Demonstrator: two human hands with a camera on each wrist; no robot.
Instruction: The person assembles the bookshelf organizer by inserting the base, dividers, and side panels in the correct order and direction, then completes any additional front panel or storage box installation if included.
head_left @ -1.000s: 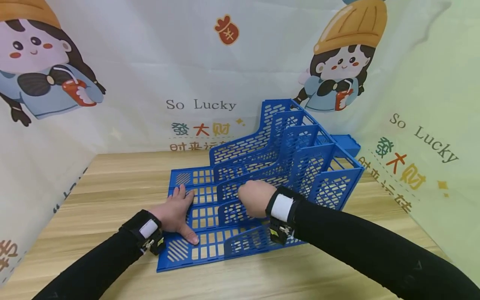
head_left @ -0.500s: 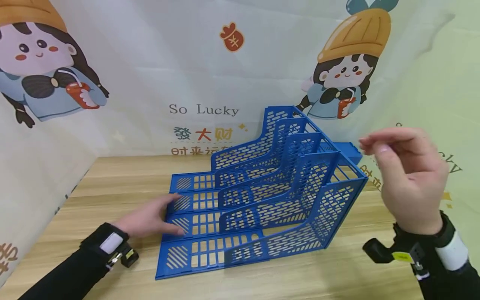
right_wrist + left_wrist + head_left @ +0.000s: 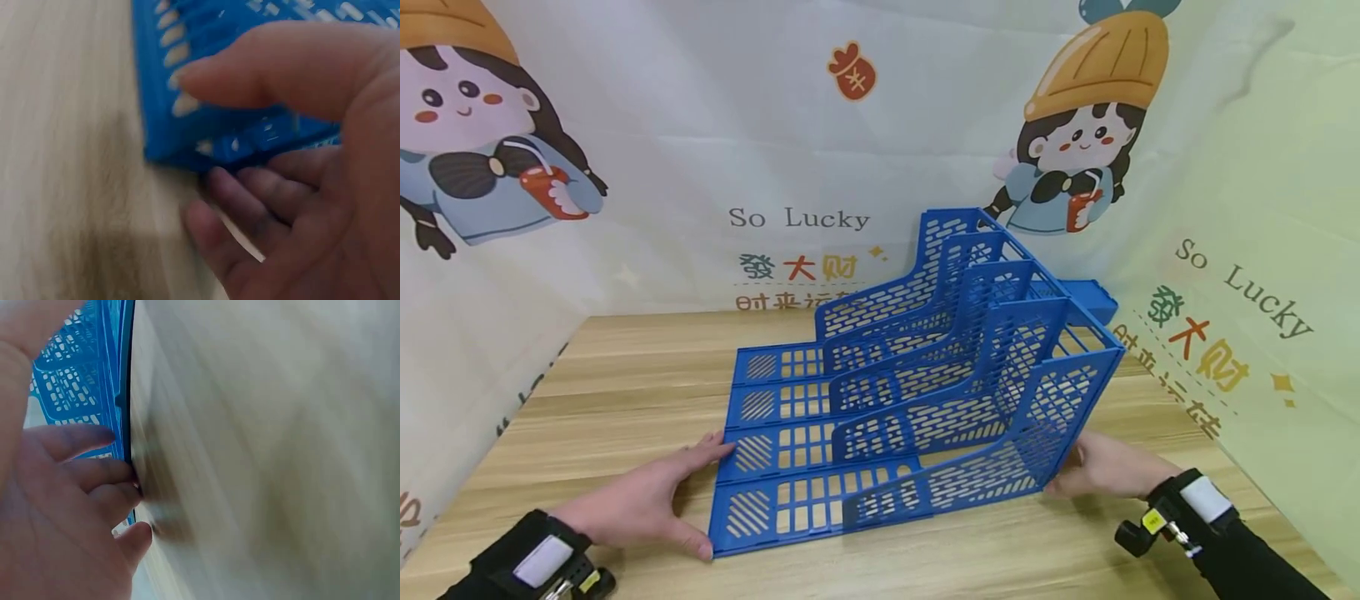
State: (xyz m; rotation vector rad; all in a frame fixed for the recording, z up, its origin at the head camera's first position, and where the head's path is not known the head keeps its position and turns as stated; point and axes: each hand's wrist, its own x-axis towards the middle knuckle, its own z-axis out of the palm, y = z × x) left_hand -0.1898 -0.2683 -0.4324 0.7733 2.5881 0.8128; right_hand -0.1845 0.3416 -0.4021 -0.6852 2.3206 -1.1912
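A blue plastic file rack (image 3: 925, 408), with perforated dividers stepping up towards the right, stands on the wooden table. My left hand (image 3: 632, 500) is at its low front edge in the head view, thumb by the near corner and fingers spread along the edge. In the left wrist view, the fingertips of the left hand (image 3: 81, 500) meet that edge at table level. My right hand (image 3: 1108, 467) grips the near back bottom corner. The right wrist view has the thumb of this hand (image 3: 300, 156) over the slotted side, the other fingers behind the corner.
A smaller blue box-like piece (image 3: 1090, 300) sits behind the rack at the right. A printed cloth (image 3: 677, 167) hangs at the back and sides of the wooden table (image 3: 625, 392).
My right hand came out from between the dividers, swung up to the right, and came down to the back corner. My left hand slid off the base panels to the front edge.
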